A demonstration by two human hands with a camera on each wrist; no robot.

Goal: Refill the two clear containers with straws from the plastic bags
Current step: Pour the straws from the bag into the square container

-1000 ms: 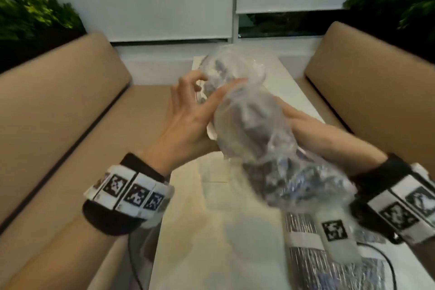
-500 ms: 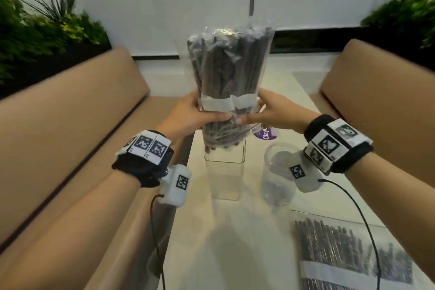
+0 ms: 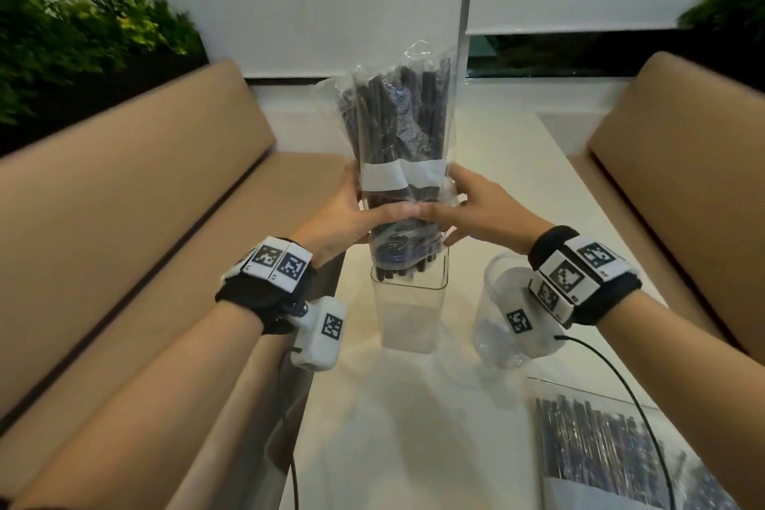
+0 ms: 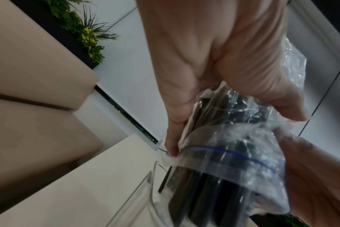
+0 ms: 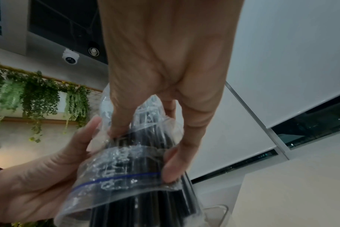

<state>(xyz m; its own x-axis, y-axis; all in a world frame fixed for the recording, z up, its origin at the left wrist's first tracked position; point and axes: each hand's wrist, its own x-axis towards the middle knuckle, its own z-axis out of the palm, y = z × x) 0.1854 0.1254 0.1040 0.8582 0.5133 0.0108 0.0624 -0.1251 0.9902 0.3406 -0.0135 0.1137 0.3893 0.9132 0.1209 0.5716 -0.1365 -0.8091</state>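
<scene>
Straws, dark and packed in a clear plastic bag, are held upright in the head view, long axis vertical, directly over the square clear container on the bench. The bag's open mouth faces down, and a few straw tips are seen just inside the container's rim. The left hand and right hand are wrapped round the bag's lower half from either side, equally near it. A round clear container stands just beside the square one, and a second bag of straws lies on the bench, nearer the right arm.

From the left wrist, fingers are seen pinching the bag above its blue zip line.

From the right wrist, the same two-handed grip is shown, straws protruding downward below the mouth.
</scene>
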